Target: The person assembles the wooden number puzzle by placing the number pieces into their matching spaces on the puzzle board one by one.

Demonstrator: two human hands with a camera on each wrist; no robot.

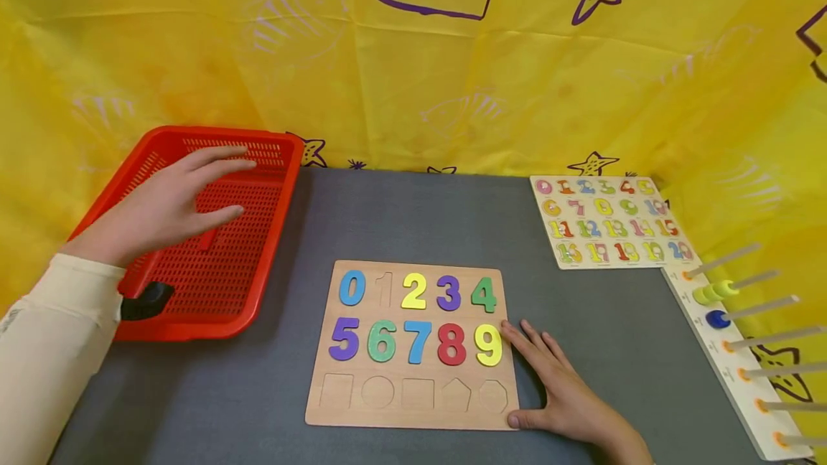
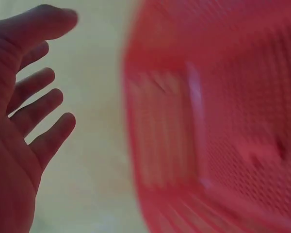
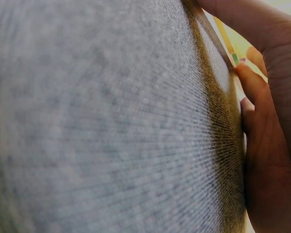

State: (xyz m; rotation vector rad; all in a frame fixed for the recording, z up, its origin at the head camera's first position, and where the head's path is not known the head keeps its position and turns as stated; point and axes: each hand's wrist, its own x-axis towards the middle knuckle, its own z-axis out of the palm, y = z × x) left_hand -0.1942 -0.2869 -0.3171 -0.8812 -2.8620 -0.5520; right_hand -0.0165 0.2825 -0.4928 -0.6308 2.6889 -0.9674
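A wooden number puzzle board (image 1: pixel 413 406) lies on the dark table, with coloured digits in its two upper rows. The slot for the 1 (image 1: pixel 384 289) is bare, and so are the shape outlines in the bottom row. My right hand (image 1: pixel 568 400) rests at the board's right edge, thumb at the lower corner and fingertips beside the yellow 9 (image 1: pixel 488 345). My left hand (image 1: pixel 168 203) is over the red basket (image 1: pixel 274 235), fingers spread and nothing held. Under it, a small red piece (image 1: pixel 208 238) lies in the basket.
A second number board (image 1: pixel 601 224), filled with digits up to 20, lies at the back right. Along the right edge stands a white peg rack (image 1: pixel 730 357) with thin rods, bearing green and blue beads. A yellow patterned cloth (image 1: pixel 413 92) hangs behind the table.
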